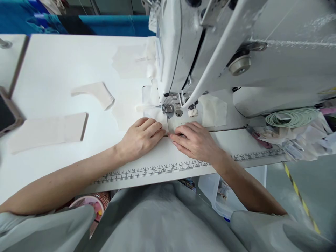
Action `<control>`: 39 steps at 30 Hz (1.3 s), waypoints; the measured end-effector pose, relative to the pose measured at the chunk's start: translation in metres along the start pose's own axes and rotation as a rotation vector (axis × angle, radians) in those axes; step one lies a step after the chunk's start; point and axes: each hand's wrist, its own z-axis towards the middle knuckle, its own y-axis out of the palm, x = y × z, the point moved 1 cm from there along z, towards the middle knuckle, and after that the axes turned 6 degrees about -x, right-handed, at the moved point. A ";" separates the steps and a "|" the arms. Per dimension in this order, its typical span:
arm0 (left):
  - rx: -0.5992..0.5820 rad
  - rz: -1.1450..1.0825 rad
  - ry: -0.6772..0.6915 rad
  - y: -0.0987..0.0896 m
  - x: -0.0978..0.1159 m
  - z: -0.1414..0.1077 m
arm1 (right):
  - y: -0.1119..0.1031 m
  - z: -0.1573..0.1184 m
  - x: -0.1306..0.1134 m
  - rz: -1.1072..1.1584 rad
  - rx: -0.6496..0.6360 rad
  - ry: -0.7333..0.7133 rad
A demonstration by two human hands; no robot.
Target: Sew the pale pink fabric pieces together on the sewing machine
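A small white fabric piece (155, 113) lies under the presser foot (168, 109) of a white sewing machine (170, 45). My left hand (143, 138) rests on its near part, fingers curled and pressed together at the edge just left of the foot. Opposite it, my right hand (195, 140) has its fingertips closed at the fabric's near corner, close to the left fingertips. The exact grip of both hands is partly hidden by the fingers. Right of the foot, a pale fabric piece (216, 111) lies on the machine bed.
On the white table (60, 66) at left lie a curved stack of cut pieces (96, 91) and a rectangular stack (49, 131). A printed ruler (157, 170) follows the front edge. At right are pink-handled snips (259, 138), coiled green strip (291, 117) and scraps. A plastic bin (258, 173) stands below.
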 end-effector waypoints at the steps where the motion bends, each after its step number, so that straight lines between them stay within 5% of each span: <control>1: 0.006 -0.005 -0.004 0.000 0.000 0.000 | 0.000 0.000 0.000 -0.010 -0.007 0.002; 10: 0.041 -0.100 -0.059 0.001 0.000 -0.001 | -0.001 0.001 -0.004 -0.061 -0.069 0.037; 17: 0.084 0.045 0.036 -0.003 0.003 0.003 | -0.002 0.002 -0.007 -0.113 -0.047 0.014; 39: 0.107 0.021 0.079 0.000 0.002 0.001 | 0.000 0.002 -0.008 -0.095 0.017 -0.011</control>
